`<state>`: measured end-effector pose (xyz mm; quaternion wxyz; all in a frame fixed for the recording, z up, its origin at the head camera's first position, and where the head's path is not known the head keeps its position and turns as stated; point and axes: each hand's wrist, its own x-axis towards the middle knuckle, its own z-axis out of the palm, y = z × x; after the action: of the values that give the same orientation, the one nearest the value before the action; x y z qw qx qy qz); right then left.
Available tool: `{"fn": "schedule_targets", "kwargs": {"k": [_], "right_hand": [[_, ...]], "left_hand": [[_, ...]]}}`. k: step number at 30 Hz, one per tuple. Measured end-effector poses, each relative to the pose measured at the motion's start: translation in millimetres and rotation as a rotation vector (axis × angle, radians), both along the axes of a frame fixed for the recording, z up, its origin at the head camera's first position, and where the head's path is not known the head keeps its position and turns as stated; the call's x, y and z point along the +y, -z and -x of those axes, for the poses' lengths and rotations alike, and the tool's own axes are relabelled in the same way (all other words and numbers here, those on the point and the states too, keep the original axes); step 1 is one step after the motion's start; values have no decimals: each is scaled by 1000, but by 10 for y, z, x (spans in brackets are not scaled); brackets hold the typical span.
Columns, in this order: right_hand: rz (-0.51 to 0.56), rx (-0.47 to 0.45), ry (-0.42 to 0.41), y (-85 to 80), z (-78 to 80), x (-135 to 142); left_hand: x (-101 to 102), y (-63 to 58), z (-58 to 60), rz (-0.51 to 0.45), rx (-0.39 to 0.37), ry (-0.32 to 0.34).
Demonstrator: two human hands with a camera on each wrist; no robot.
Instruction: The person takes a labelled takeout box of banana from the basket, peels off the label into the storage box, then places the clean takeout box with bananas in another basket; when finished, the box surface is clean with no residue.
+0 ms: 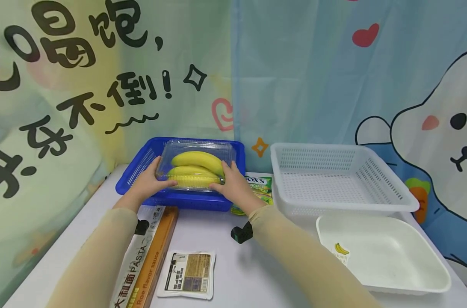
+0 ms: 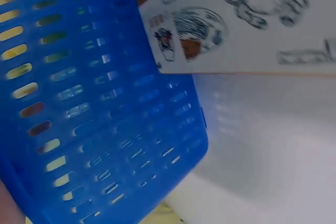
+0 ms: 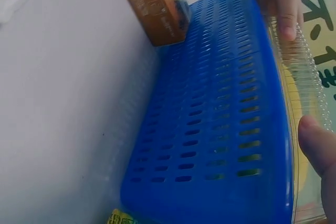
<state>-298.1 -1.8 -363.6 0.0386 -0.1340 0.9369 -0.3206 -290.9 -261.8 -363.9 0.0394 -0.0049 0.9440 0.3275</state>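
Observation:
Both hands grip a clear plastic box (image 1: pixel 199 146) with yellow bananas (image 1: pixel 196 159) inside. My left hand (image 1: pixel 149 182) has the box's left side between thumb and fingers, while my right hand (image 1: pixel 233 185) grips its right side. The box sits at the opening of a blue slotted basket (image 1: pixel 195 203) at the back left of the table. In the right wrist view, the box edge (image 3: pixel 299 85) shows above the basket rim, with a thumb on it. Mostly the basket wall (image 2: pixel 105 93) fills the left wrist view.
A long pasta box (image 1: pixel 156 256) lies under the left forearm, beside a flat white food pouch (image 1: pixel 187 274). Green snack packets (image 1: pixel 259 184) lie right of the blue basket. Further right stand a white basket (image 1: pixel 333 205) and a white tray (image 1: pixel 395 256) with a banana label.

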Motion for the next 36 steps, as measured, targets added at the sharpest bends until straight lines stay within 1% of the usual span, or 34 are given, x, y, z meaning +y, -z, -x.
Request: {"fn": "schedule_targets", "kwargs": {"k": [3, 7, 10, 15, 18, 22, 25, 31, 36], "right_hand": [[-18, 11, -4, 15, 31, -31], [-64, -7, -25, 28, 63, -40], [-110, -22, -15, 41, 71, -31], [-183, -20, 18, 70, 61, -23], [-228, -16, 20, 71, 55, -27], [-286, -11, 17, 48, 53, -27], [-317, -12, 20, 27, 51, -28], [-366, -14, -14, 5, 40, -47], [-384, -30, -22, 15, 32, -71]], "left_hand": [[-21, -17, 5, 19, -6, 12], [-19, -29, 5, 77, -34, 28], [6, -14, 13, 119, -41, 38], [54, 18, 26, 180, -34, 32], [74, 13, 30, 200, -68, 18], [109, -1, 43, 190, -133, 8], [135, -13, 58, 163, -165, 12], [150, -35, 68, 125, -196, 33], [145, -19, 53, 105, -213, 43]]}}
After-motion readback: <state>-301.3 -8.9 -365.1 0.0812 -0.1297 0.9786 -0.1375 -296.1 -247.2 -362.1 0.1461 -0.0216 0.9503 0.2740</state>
